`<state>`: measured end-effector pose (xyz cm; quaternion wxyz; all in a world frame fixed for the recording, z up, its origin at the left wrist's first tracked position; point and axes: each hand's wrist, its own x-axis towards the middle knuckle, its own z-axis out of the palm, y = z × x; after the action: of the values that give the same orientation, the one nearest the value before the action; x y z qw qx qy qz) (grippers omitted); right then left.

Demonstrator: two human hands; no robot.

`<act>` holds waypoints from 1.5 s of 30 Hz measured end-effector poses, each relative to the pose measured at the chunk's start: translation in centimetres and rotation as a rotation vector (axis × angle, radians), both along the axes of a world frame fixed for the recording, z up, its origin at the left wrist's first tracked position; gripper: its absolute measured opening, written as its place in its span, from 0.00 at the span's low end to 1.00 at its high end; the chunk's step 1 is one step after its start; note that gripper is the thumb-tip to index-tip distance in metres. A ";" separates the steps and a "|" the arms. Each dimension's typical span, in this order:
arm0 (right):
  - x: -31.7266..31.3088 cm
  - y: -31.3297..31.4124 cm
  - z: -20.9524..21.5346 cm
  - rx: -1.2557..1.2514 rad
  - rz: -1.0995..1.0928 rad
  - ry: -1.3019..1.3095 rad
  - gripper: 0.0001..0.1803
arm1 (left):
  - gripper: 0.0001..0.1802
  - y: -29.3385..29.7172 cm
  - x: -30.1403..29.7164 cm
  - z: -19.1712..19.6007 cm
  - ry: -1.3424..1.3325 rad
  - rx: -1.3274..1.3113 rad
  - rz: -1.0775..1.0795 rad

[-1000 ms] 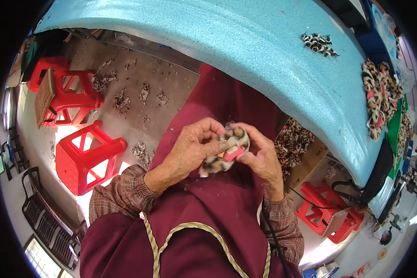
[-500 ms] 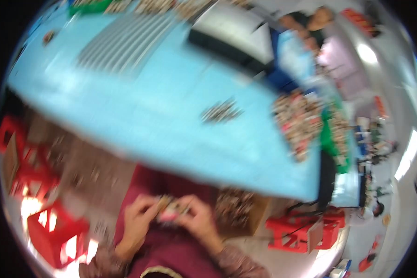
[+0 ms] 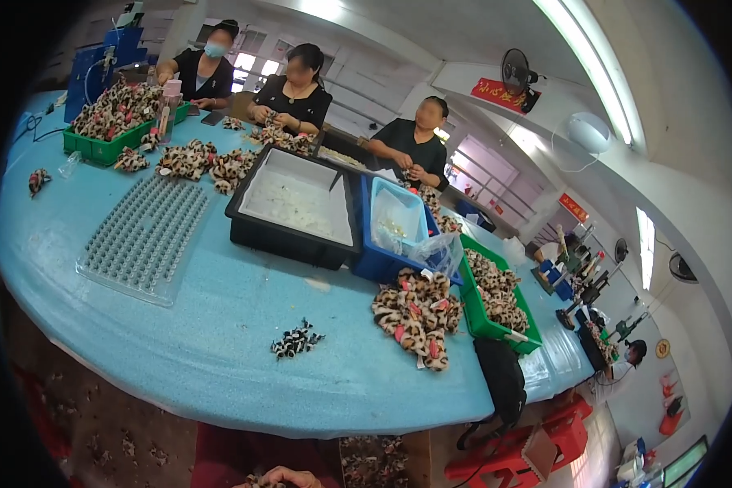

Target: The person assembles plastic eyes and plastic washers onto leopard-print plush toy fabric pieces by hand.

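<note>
At the bottom edge, below the blue desk (image 3: pixel 220 342), only the knuckles of one hand (image 3: pixel 289 477) show, beside a spotted piece (image 3: pixel 256 481), so whether either grip is clenched cannot be told, whereas a second ago both hands pinched it in full view.

A small cluster of pieces (image 3: pixel 295 341) lies alone on the table (image 3: pixel 220 325) near its front edge. To its right sits a larger heap (image 3: pixel 417 315), just beside a crate (image 3: pixel 496 299) filled with more. Behind the cluster stands a tub (image 3: pixel 294 207), with a bin (image 3: pixel 398 232) touching its right side. A studded tray (image 3: pixel 142 236) lies left of the tub. 3 people (image 3: pixel 301 81) sit along the far edge.
</note>
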<state>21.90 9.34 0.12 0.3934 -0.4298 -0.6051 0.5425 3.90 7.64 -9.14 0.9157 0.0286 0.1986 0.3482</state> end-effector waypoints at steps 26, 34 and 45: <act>-0.9 -0.7 0.1 -0.177 0.183 -0.319 0.26 | 0.08 -1.4 1.4 1.4 0.686 0.077 0.214; -1.1 -0.8 -1.4 0.120 0.068 -0.316 0.15 | 0.09 -1.5 1.1 0.3 0.556 0.030 0.184; -0.3 -0.2 -2.4 -0.106 0.199 -0.219 0.13 | 0.12 -2.7 1.9 -3.8 0.838 0.164 0.212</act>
<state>21.64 9.14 -2.28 0.2460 -0.4446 -0.6546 0.5598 5.81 4.93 -12.98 0.7101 0.2193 0.5263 0.4132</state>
